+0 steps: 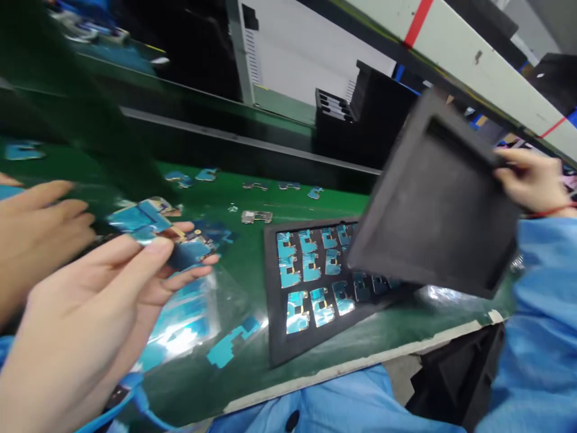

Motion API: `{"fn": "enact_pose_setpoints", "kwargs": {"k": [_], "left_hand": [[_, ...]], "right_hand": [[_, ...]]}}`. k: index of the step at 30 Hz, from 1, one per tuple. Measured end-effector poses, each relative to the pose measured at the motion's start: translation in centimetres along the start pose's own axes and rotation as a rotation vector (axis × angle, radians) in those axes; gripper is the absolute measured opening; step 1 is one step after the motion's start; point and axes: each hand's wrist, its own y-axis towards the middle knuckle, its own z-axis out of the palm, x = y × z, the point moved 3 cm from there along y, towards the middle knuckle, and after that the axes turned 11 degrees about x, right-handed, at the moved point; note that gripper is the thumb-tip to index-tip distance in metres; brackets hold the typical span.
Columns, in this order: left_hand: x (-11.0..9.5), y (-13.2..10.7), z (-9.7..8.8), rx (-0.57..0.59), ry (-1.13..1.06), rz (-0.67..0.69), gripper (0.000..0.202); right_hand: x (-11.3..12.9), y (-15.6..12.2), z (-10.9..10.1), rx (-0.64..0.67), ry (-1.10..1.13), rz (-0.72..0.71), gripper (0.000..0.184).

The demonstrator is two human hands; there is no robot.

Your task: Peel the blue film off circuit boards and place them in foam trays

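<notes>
Circuit boards partly behind blurred black tray

Lighting on my feed is pretty uneven: the upper left is murky, while the white panel at the back is bright. Harsh glare blows out the plastic film and the front circuit boards shine too. The raised black tray and right hand look smeared, and I'm seeing wide-angle stretch near the corners.

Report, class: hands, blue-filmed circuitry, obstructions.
Left hand holding blue-filmed circuitry. Right hand gripping dark rectangular foam-like tray. Raised tray hides part of black tray holding blue-filmed boards.
</notes>
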Motion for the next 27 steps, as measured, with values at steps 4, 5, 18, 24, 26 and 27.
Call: {"fn": "enact_pose_setpoints", "kwargs": {"k": [4, 5, 18, 24, 26, 27], "left_hand": [[0.5, 0.9, -1.4, -0.055, -0.036, 0.015, 0.031], [0.6, 1.0, -1.6, -0.058, -0.029, -0.009, 0.036], [3.0, 3.0, 0.3, 0.147, 0.065, -0.230, 0.048], [4.8, 3.7, 1.4, 0.364, 0.163, -0.242, 0.042], [5.1, 3.7, 2.1, 0.472, 0.199, -0.271, 0.043], [5.2, 3.7, 2.5, 0.531, 0.211, -0.283, 0.043]], "right_hand": [[7.1, 7.4, 14.4, 0.354, 0.313, -0.274, 0.034], [9.1, 8.4, 17.5, 0.408, 0.364, -0.333, 0.036], [12.7, 7.4, 30.1, 0.747, 0.366, -0.322, 0.037], [14.7, 8.2, 27.3, 0.686, 0.445, -0.334, 0.035], [17.1, 8.4, 25.2, 0.605, 0.651, -0.303, 0.035], [18.7, 8.4, 24.2, 0.601, 0.788, -0.281, 0.035]]}}
